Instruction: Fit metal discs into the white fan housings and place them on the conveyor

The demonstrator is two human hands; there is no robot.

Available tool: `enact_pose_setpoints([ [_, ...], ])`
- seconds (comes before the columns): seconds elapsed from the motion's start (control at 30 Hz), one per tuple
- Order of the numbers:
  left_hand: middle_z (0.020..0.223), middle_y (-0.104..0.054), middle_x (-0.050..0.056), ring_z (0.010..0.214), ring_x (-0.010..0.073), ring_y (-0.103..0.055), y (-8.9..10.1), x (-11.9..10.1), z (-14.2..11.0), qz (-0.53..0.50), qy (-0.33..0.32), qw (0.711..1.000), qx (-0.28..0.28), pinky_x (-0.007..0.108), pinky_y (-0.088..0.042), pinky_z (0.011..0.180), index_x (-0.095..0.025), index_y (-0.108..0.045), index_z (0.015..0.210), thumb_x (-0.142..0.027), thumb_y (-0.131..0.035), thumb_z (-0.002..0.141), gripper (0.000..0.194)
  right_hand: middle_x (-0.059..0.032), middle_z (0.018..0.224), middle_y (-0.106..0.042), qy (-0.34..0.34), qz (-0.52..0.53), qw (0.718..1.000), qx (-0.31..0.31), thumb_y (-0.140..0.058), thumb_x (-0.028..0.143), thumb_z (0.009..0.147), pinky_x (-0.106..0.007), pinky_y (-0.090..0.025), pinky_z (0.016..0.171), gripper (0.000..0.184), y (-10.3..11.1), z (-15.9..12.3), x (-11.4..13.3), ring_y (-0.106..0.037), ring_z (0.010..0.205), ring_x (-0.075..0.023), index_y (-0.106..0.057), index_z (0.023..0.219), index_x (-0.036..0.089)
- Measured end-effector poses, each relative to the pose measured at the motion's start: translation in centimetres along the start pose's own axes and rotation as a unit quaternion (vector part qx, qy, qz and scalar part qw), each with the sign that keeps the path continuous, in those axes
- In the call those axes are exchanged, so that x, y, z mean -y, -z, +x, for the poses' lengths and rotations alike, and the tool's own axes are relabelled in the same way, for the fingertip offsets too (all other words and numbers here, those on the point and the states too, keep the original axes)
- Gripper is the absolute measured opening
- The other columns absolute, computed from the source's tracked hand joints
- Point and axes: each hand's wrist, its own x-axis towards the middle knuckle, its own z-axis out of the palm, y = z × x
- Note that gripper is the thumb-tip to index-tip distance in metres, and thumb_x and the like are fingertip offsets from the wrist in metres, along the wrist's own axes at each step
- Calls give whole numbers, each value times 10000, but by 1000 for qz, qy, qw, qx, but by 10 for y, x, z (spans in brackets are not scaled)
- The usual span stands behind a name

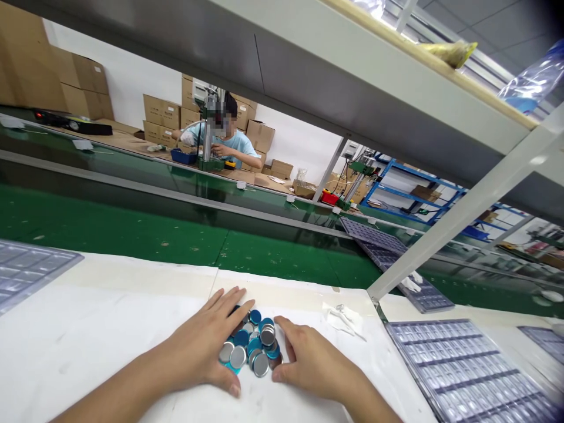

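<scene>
A loose heap of small round metal caps, some blue and some silver, lies on the white work surface. Along the heap's left side rests my left hand, its fingers stretched out and thumb apart, palm partly over the caps. On the opposite side my right hand curves around the edge of the heap, thumb and fingers apart, with its fingertips at the outer caps. Neither hand lifts a cap; both frame the heap. Some caps beneath the left fingers are hidden.
Clear plastic compartment trays lie at right; another tray is at far left. A crumpled white tissue sits near a slanted white post. Beyond the green conveyor belt, a person works at a bench press. A shelf hangs overhead.
</scene>
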Motion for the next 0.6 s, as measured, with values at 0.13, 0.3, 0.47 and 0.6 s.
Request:
enact_pose_setpoints([
  [0.13,1631,-127,124,1477,385,-57,-6,-8,4,-37,-34,998,45,575,-144,1189,-231,-261,1522,-757,-719,532,1211,34,758,-638,33,50,998,-12,-733,209,685,-218,-350,557,352,-5,3,8,-566,657,-164,-574,997,252],
  [0.3,1630,-145,115,1478,386,-68,-6,-20,3,-40,-20,998,47,573,-200,1178,-236,-314,1505,-749,-713,555,1150,39,799,-650,64,76,995,-25,-698,144,699,-226,-365,603,328,-9,5,15,-566,686,-159,-571,982,251],
  [0.47,1605,-267,117,1459,406,-187,-4,-22,2,-59,-29,998,14,576,-266,1157,-283,-435,1434,-699,-761,552,1028,19,918,-662,61,98,993,-36,-695,138,695,-249,-410,677,353,-13,4,18,-602,792,-183,-594,1012,255],
  [0.6,1560,-367,131,1441,401,-251,-3,-23,2,-60,-51,997,-2,569,-282,1152,-263,-498,1385,-706,-730,595,935,9,967,-660,64,115,991,-35,-734,146,681,-261,-440,745,379,-16,8,17,-612,845,-190,-616,1026,250],
])
